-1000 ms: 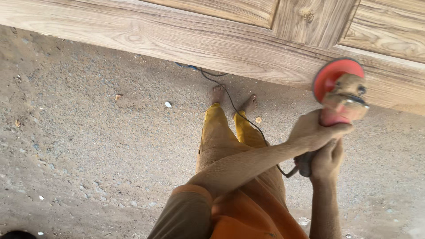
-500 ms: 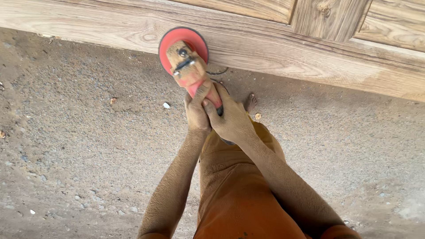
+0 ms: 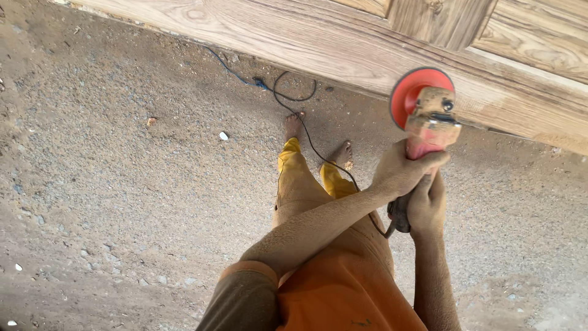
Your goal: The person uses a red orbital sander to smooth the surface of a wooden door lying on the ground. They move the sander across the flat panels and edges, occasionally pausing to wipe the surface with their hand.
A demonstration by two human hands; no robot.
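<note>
Both of my hands are closing around the angle grinder [image 3: 427, 125], which I am holding up just in front of the carved wooden door panel [image 3: 343, 46]. I am wrapping my left hand [image 3: 401, 171] around the grinder's body right below its dusty head, and I am clamping my right hand [image 3: 427, 205] on the handle beneath that. Its red disc guard [image 3: 410, 89] is facing the panel's lower rail. A black cord [image 3: 306, 132] is trailing from the grinder's tail down to the sandy ground [image 3: 122, 196], looping near the panel's bottom edge beside my bare feet [image 3: 293, 125].
</note>
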